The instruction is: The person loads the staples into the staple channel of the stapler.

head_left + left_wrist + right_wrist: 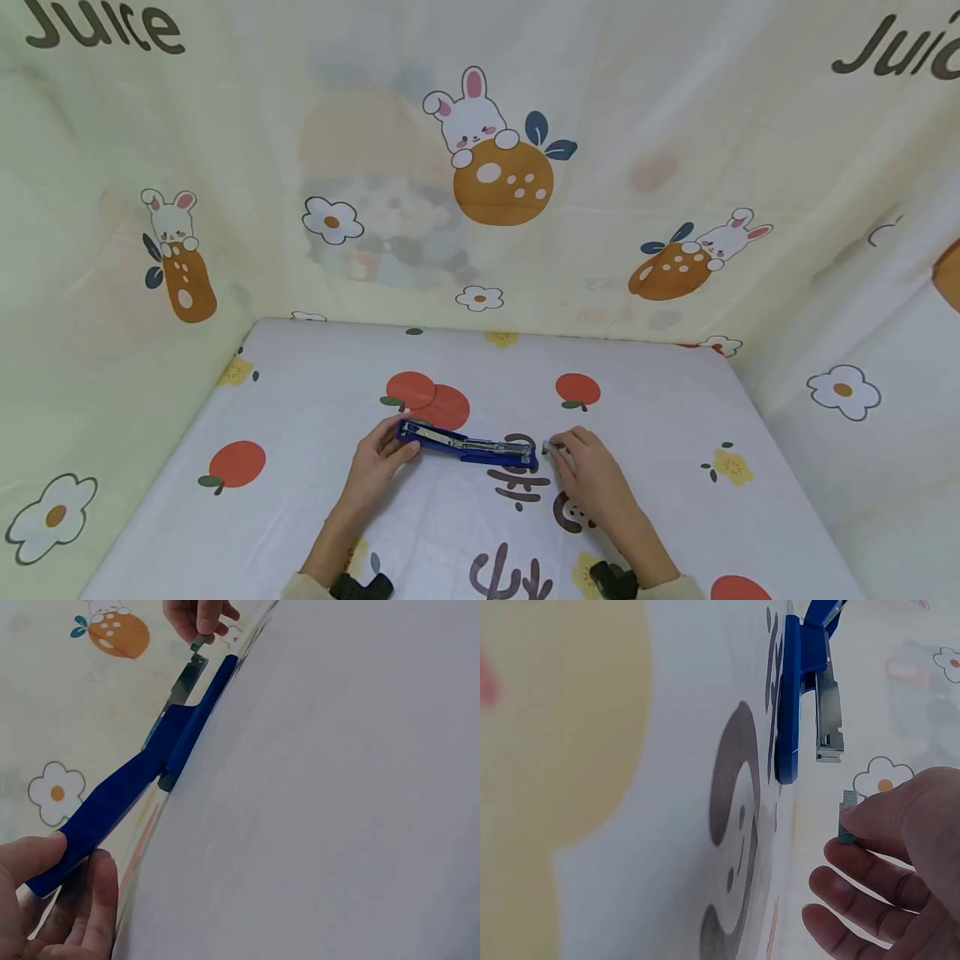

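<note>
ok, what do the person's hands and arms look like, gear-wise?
Left hand and right hand: no gloves. Left sleeve and right sleeve: pale beige. Left wrist unit and right wrist unit: black, blocky. No cables visible.

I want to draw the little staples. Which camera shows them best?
The right wrist view: the staples look biggest there, with thin lines showing, pinched in the right hand. The head view shows just a tiny grey speck; the left wrist view, a small grey piece.

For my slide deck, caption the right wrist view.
Right hand pinching a small piece of staple strip, apart from the opened blue stapler.
</note>
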### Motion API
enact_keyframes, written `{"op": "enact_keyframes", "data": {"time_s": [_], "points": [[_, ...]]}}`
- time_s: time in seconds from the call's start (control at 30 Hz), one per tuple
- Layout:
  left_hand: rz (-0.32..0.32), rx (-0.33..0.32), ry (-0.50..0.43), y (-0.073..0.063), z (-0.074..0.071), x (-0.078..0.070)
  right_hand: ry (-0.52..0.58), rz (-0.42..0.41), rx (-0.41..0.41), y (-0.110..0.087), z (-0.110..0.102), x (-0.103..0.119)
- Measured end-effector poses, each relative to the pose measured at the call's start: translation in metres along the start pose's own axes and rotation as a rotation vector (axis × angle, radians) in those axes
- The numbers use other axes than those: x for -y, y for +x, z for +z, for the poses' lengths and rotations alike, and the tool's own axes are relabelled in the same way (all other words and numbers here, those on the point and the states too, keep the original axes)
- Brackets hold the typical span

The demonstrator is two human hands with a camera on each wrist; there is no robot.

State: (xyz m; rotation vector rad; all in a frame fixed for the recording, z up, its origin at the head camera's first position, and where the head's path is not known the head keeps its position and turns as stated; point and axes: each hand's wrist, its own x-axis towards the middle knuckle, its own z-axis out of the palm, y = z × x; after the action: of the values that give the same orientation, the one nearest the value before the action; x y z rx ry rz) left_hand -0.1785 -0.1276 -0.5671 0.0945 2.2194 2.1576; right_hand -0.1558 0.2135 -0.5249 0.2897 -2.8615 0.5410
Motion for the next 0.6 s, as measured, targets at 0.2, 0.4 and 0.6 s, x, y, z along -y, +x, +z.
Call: {"op": "enact_keyframes", "data": {"time_s": [0.2, 0.4, 0.6], "points": [[0.006, 0.0, -0.001, 0.0002, -0.0003, 0.0005, 0.015, -0.012, -0.033, 0.0009, 0.0025, 0.0024], [-0.007, 0.009, -0.012, 0.0001, -0.0014, 0.0007, 0.039, -0.043, -0.046, 0.0018, 0.0048, 0.0042], [-0.011, 0.012, -0.011, -0.0008, -0.0015, 0.0008, 0.069, -0.058, -0.047, 0.0024, 0.0046, 0.0076]]}}
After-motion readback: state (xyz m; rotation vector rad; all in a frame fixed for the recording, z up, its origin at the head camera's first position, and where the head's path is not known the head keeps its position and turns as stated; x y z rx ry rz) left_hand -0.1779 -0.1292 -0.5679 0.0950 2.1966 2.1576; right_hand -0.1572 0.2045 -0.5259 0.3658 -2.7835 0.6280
